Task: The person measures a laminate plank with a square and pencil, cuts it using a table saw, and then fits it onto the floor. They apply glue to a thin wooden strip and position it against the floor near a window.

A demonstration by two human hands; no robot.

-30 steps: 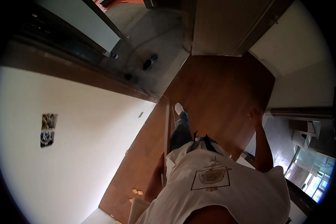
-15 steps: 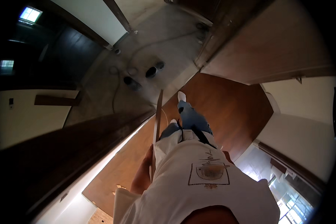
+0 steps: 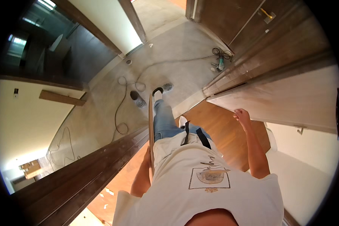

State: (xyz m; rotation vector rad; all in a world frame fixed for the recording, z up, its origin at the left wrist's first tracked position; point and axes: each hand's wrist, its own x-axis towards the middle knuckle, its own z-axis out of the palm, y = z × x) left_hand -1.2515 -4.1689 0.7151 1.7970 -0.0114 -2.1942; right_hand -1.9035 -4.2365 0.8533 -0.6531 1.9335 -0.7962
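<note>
My left hand [image 3: 147, 153] hangs at my side and grips a long thin wooden strip [image 3: 151, 116] that points forward along my left leg, edge up. Its front tip reaches past my left foot, over the grey floor. The hand is partly hidden behind the strip and my shirt. My right hand [image 3: 242, 115] is raised at my right side with its fingers loosely apart. It holds nothing and is close to the pale door leaf [image 3: 290, 101] without clearly touching it.
I stand in a doorway between a red-brown wood floor [image 3: 222, 132] and a grey concrete floor [image 3: 177, 49]. A dark door frame [image 3: 83, 169] runs on my left. A long cable [image 3: 120, 113], two shoes [image 3: 138, 99], a power tool [image 3: 219, 64] and a loose plank [image 3: 60, 98] lie ahead.
I have walked forward into the doorway and the view has turned toward the grey room. My right arm has swung up beside the door. The strip stays in my left hand.
</note>
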